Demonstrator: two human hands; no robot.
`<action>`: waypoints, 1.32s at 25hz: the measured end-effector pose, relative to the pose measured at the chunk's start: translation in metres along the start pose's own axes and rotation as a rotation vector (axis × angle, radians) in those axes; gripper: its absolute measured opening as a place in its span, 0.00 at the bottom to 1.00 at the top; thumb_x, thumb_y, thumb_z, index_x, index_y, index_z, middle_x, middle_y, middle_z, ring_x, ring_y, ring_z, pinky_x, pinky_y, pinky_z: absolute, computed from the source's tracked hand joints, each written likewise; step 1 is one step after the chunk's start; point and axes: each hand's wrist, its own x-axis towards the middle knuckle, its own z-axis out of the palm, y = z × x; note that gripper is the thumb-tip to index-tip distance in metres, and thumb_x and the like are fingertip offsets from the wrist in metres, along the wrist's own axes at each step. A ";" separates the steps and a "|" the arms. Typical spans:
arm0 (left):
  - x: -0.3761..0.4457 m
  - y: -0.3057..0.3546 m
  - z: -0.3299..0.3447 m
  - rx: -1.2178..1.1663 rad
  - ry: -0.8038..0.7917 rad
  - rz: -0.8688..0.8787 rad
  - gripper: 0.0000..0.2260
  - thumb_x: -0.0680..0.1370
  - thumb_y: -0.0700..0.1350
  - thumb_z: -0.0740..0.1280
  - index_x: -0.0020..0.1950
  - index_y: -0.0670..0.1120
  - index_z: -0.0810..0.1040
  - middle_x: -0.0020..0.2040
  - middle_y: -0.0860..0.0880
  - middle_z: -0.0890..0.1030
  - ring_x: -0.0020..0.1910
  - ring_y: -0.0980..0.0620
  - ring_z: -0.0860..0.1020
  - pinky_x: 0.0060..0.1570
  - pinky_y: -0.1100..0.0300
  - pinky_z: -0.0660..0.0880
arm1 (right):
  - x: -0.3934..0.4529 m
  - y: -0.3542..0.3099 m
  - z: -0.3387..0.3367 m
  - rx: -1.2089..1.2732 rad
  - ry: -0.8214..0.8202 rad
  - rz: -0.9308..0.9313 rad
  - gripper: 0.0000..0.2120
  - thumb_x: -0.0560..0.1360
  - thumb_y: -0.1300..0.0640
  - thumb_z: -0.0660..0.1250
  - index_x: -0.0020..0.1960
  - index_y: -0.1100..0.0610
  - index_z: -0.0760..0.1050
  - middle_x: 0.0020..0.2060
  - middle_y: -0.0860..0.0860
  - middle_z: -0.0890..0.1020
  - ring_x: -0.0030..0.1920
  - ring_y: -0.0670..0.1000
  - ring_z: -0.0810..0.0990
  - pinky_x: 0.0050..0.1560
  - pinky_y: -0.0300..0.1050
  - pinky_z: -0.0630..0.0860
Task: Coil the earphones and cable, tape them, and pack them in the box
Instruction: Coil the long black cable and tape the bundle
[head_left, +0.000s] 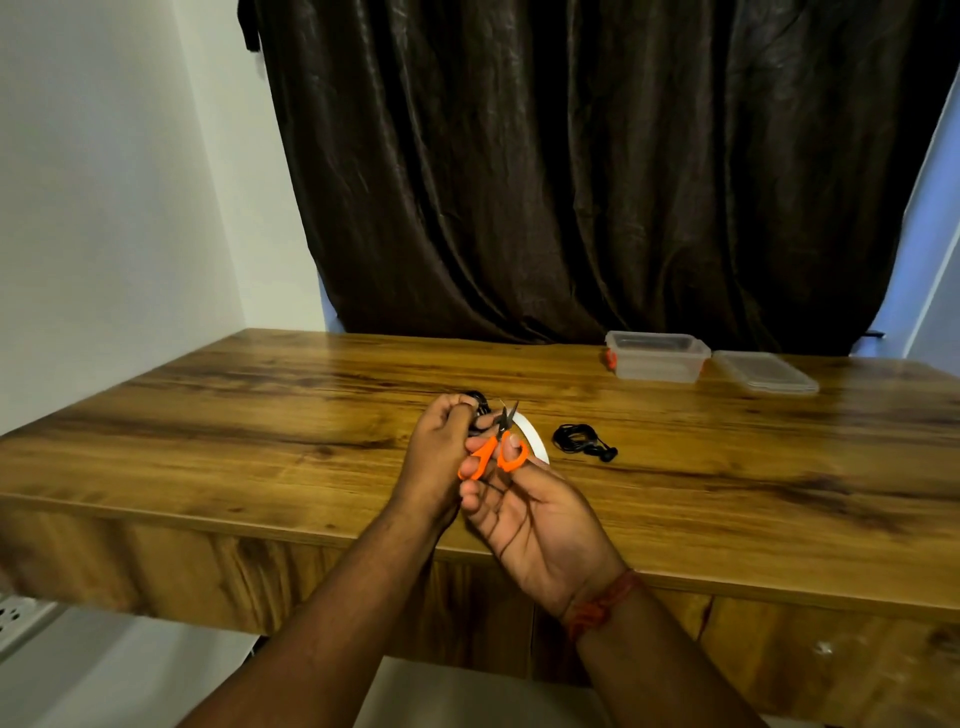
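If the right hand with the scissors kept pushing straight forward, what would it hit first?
Probably the tape strip and black cable held in the left hand; the scissors' open blades in the right hand point there, though depth is unclear.

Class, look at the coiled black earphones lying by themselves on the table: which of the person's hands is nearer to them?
Right. The right hand, holding the orange scissors, is just left of the coiled earphones; the left hand is farther left, beyond the scissors.

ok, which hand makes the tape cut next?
Right. The right hand already grips the orange scissors, blades open beside the white tape. The left hand is busy holding a black coil.
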 end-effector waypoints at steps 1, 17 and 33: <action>0.000 0.000 0.001 -0.013 -0.007 0.008 0.18 0.79 0.46 0.58 0.33 0.60 0.79 0.37 0.45 0.77 0.44 0.41 0.74 0.38 0.54 0.71 | 0.001 0.000 -0.001 -0.006 0.003 -0.013 0.15 0.79 0.55 0.61 0.55 0.66 0.77 0.39 0.59 0.81 0.34 0.51 0.81 0.35 0.41 0.80; 0.003 0.004 0.007 -0.329 0.036 -0.035 0.07 0.83 0.37 0.56 0.48 0.40 0.72 0.30 0.47 0.80 0.40 0.50 0.85 0.57 0.52 0.79 | -0.015 -0.090 -0.055 -0.457 0.177 -0.033 0.09 0.74 0.66 0.66 0.54 0.64 0.72 0.37 0.62 0.82 0.28 0.52 0.79 0.26 0.41 0.78; -0.002 0.006 0.008 -0.274 0.035 -0.057 0.07 0.83 0.38 0.58 0.49 0.41 0.74 0.34 0.47 0.81 0.45 0.49 0.84 0.57 0.52 0.78 | -0.005 -0.163 -0.110 -2.241 0.753 0.163 0.09 0.77 0.51 0.67 0.44 0.57 0.75 0.44 0.57 0.79 0.48 0.58 0.78 0.43 0.43 0.69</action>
